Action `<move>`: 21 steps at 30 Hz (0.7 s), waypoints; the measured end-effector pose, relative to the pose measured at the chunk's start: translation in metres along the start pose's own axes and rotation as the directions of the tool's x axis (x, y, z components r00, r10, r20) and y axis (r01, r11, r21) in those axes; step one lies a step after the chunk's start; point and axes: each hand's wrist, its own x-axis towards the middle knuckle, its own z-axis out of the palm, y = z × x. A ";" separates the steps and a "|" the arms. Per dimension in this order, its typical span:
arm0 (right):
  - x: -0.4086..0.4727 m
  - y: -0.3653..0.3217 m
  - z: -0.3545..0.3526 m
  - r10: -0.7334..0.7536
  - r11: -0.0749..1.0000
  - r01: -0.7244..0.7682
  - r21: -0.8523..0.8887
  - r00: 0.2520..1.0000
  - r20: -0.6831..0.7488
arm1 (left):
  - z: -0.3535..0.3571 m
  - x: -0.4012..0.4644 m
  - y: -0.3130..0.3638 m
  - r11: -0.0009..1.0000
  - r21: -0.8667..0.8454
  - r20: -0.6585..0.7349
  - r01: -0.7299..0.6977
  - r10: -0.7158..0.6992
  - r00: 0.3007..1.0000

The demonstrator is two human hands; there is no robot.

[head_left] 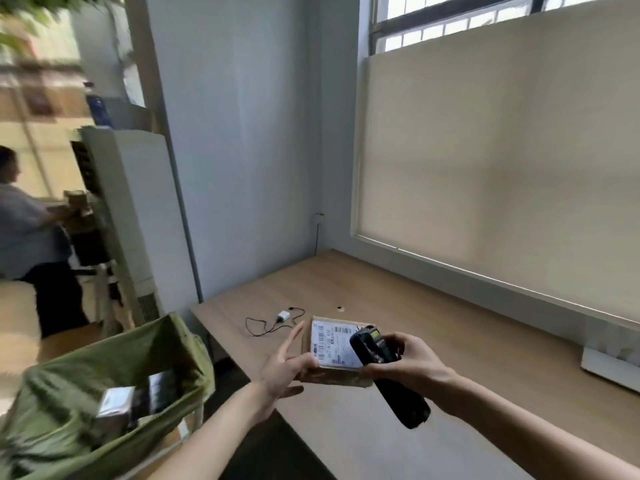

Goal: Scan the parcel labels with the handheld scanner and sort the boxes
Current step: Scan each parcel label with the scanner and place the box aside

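A small cardboard parcel (332,374) with a white barcode label (333,342) on top is above the left part of the wooden table (467,341). My left hand (284,368) holds it at its left side, thumb on the label's near corner and fingers stretched along the side. My right hand (412,362) grips a black handheld scanner (384,372), whose head lies over the label's right edge. Another parcel (135,400) lies blurred inside a green fabric bin (104,393) at the lower left.
A white charger with a black cable (282,318) lies on the table behind the parcel. A white object (609,368) sits at the table's right edge under the blinded window. A person (31,244) stands far left by a white cabinet (128,216).
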 end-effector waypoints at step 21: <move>0.178 -0.171 0.441 -0.193 0.961 0.269 -0.064 0.817 0.543 | -0.419 -0.043 -0.154 0.982 -0.133 -0.587 0.138 -0.190 0.787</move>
